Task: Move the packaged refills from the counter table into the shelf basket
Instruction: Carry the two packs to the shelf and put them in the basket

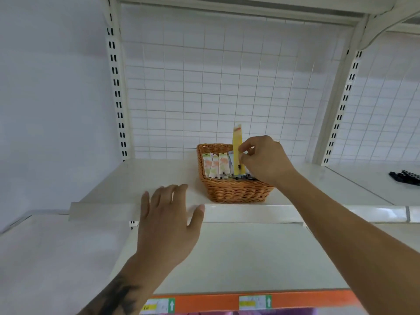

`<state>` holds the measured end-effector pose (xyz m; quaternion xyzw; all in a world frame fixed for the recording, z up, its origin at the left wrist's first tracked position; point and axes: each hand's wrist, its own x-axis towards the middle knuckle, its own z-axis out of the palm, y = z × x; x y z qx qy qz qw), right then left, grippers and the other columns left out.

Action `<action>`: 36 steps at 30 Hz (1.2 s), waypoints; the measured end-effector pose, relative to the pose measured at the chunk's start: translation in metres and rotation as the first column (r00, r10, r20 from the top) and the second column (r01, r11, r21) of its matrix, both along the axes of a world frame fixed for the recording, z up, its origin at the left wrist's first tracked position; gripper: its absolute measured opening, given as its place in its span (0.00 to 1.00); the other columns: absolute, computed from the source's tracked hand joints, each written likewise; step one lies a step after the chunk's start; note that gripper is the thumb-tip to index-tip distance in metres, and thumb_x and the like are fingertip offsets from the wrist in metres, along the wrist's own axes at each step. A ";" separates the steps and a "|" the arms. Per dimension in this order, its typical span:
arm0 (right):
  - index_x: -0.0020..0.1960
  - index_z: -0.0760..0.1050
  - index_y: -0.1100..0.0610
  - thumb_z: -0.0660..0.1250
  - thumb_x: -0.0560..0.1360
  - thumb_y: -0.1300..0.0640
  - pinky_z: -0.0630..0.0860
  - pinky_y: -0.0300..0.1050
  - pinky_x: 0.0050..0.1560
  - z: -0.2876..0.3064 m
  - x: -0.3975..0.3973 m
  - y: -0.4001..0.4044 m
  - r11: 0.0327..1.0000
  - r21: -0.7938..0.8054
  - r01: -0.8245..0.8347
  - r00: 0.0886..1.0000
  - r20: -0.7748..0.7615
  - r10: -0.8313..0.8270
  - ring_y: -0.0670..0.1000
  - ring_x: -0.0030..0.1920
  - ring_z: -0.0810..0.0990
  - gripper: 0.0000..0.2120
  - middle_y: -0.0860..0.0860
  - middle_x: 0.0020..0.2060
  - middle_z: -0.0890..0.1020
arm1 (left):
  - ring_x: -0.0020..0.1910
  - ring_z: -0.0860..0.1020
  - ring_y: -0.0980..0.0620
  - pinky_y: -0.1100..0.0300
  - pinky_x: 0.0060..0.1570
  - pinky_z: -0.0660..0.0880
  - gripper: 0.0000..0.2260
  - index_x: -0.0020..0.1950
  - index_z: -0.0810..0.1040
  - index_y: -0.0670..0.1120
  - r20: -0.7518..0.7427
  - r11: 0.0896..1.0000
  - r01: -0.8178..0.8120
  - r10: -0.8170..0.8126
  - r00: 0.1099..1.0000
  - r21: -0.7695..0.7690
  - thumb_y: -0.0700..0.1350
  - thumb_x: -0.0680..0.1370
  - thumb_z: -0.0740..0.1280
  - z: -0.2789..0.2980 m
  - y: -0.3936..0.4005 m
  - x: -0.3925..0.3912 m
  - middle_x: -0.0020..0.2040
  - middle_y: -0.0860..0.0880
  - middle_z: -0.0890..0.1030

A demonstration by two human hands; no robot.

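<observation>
From the head view, a white metal shelf (159, 176) runs across a bay backed by a white wire grid panel (227, 87) and slotted uprights, with a plain pale wall to the left and an orange price strip (295, 300) edging the lower shelf. A wicker basket (236, 192) stands on the shelf near its front lip, several packaged refills (217, 164) leaning inside it. The right hand (266, 160) pinches a yellow refill pack (237, 151) upright over the basket, while the left hand (168, 219) hovers flat, fingers spread and empty, at the shelf's front edge; dark objects (405, 177) lie on the neighbouring shelf to the right.
</observation>
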<state>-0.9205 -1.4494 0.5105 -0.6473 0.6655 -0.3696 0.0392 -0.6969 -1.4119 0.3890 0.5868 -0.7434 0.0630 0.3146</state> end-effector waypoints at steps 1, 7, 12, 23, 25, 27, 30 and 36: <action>0.55 0.82 0.52 0.67 0.79 0.61 0.71 0.31 0.32 -0.001 0.000 -0.008 0.998 0.047 0.029 0.999 -0.038 -0.027 0.43 0.39 0.80 0.09 0.50 0.51 0.83 | 0.72 0.73 0.41 0.37 0.77 0.59 0.30 0.72 0.74 0.50 0.071 1.000 -0.013 0.011 0.997 0.024 0.65 0.80 0.49 -0.008 -0.003 0.002 0.69 0.47 0.79; 0.53 0.81 0.52 0.66 0.75 0.63 0.83 0.49 0.48 -0.005 0.016 -0.022 0.975 0.167 0.146 0.979 -0.168 -0.117 0.55 0.46 0.81 0.11 0.53 0.52 0.81 | 0.70 0.73 0.41 0.36 0.77 0.56 0.25 0.67 0.75 0.52 0.162 0.998 0.010 0.001 0.987 -0.064 0.65 0.82 0.50 -0.028 -0.012 0.011 0.63 0.50 0.79; 0.53 0.79 0.53 0.64 0.78 0.60 0.78 0.47 0.42 -0.010 0.025 -0.008 0.976 0.063 0.208 0.957 -0.218 -0.190 0.55 0.45 0.80 0.07 0.52 0.47 0.80 | 0.69 0.73 0.40 0.36 0.76 0.56 0.26 0.67 0.75 0.51 0.190 0.997 0.018 -0.004 0.982 -0.072 0.65 0.83 0.49 -0.031 -0.015 0.012 0.62 0.48 0.79; 0.76 0.68 0.55 0.54 0.85 0.45 0.64 0.63 0.76 -0.118 0.045 0.056 0.930 -0.350 0.110 0.884 -0.394 -0.252 0.62 0.76 0.67 0.24 0.59 0.75 0.70 | 0.80 0.62 0.39 0.36 0.79 0.50 0.30 0.83 0.62 0.52 0.223 0.988 0.094 -0.066 0.973 -0.121 0.64 0.83 0.52 -0.042 -0.018 0.024 0.79 0.45 0.68; 0.80 0.63 0.54 0.56 0.84 0.42 0.59 0.62 0.79 -0.130 0.044 0.064 0.942 -0.317 0.106 0.876 -0.419 -0.239 0.61 0.80 0.60 0.27 0.59 0.79 0.64 | 0.81 0.60 0.40 0.36 0.79 0.49 0.30 0.83 0.60 0.54 0.235 0.988 0.106 -0.076 0.969 -0.116 0.64 0.82 0.53 -0.043 -0.015 0.028 0.81 0.45 0.65; 0.81 0.61 0.53 0.56 0.84 0.41 0.55 0.60 0.80 -0.139 0.045 0.073 0.957 -0.277 0.090 0.869 -0.447 -0.211 0.60 0.82 0.56 0.29 0.58 0.81 0.60 | 0.82 0.57 0.39 0.35 0.79 0.49 0.31 0.83 0.58 0.55 0.227 0.991 0.100 -0.077 0.971 -0.088 0.64 0.81 0.54 -0.046 -0.003 0.031 0.83 0.45 0.62; 0.81 0.62 0.53 0.54 0.84 0.41 0.58 0.64 0.79 -0.152 0.051 0.088 0.981 -0.191 0.045 0.845 -0.517 -0.139 0.61 0.82 0.57 0.28 0.58 0.82 0.59 | 0.81 0.57 0.37 0.34 0.77 0.53 0.33 0.83 0.57 0.57 0.209 0.995 0.098 -0.091 0.974 -0.021 0.64 0.79 0.58 -0.053 0.026 0.033 0.83 0.44 0.60; 0.79 0.66 0.53 0.51 0.82 0.38 0.65 0.64 0.74 -0.186 0.066 0.145 0.996 0.010 -0.084 0.839 -0.539 0.076 0.64 0.76 0.68 0.31 0.59 0.78 0.67 | 0.81 0.59 0.40 0.36 0.78 0.53 0.32 0.82 0.60 0.58 0.219 0.989 -0.065 0.034 0.975 0.134 0.67 0.79 0.52 -0.070 0.111 0.056 0.82 0.46 0.63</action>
